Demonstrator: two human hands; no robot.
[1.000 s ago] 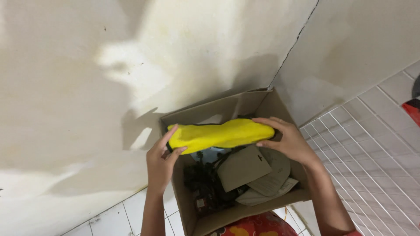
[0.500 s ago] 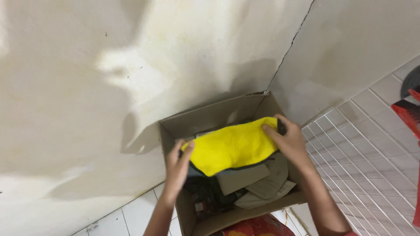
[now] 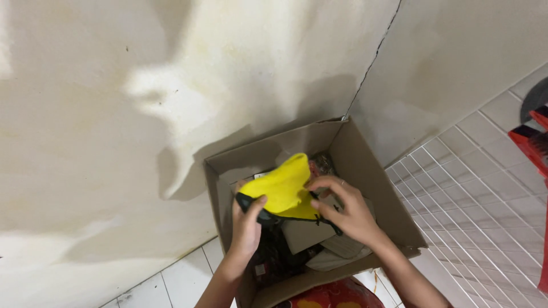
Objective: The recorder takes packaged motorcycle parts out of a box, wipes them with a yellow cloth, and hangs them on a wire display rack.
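Yellow cloth (image 3: 287, 188), bunched smaller and lower than before, frame centre: left hand (image 3: 246, 223) and right hand (image 3: 347, 210) pinch its edges, tucking it into cardboard box (image 3: 371, 171).

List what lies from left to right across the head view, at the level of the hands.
Stained wall → cardboard box's left wall → left hand → yellow cloth → right hand → box's right wall → white tiled floor.

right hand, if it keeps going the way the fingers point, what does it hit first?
The right hand points left across the cardboard box, fingertips already on the yellow cloth. Next in that line, probably the left hand; depth is unclear.
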